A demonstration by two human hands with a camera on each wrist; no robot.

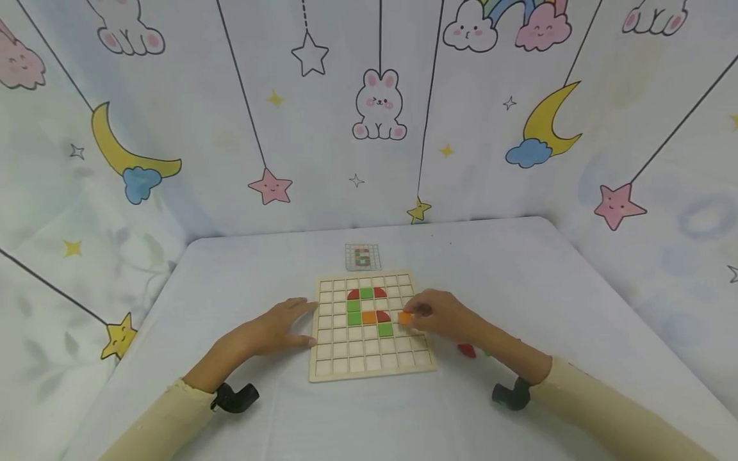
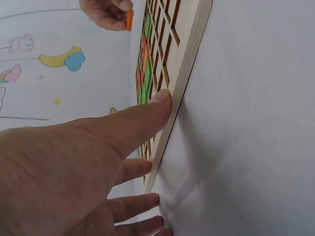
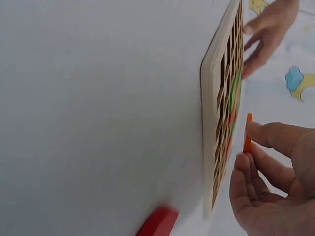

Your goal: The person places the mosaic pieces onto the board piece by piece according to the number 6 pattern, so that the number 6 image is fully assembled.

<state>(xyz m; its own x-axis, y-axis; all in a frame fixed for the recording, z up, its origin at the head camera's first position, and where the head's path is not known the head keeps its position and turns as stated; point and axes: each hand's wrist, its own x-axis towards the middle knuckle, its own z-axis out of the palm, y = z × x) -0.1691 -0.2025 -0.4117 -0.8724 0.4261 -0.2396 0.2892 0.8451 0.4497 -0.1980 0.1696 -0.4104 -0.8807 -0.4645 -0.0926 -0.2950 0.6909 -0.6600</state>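
My R hand (image 1: 444, 314) pinches 1 orange tile (image 1: 405, 318) over the board (image 1: 357, 363), approx. mid counter (image 1: 346, 422), w/ 8 pcs (image 1: 353, 306) in: 4 grn, 3 red, 1 orange. My L hand (image 1: 277, 328), fingers spread, touches board's L edge.

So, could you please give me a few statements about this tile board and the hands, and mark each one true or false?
1. The right hand pinches an orange tile. True.
2. The left hand holds a red tile. False: it holds no tile, and its thumb rests on the edge of the wooden board.
3. A patterned card lies beyond the board's far edge. True.
4. Every tile set in the board is green. False: red tiles and an orange one are set there too.
5. A red piece lies off the board, to its right. True.
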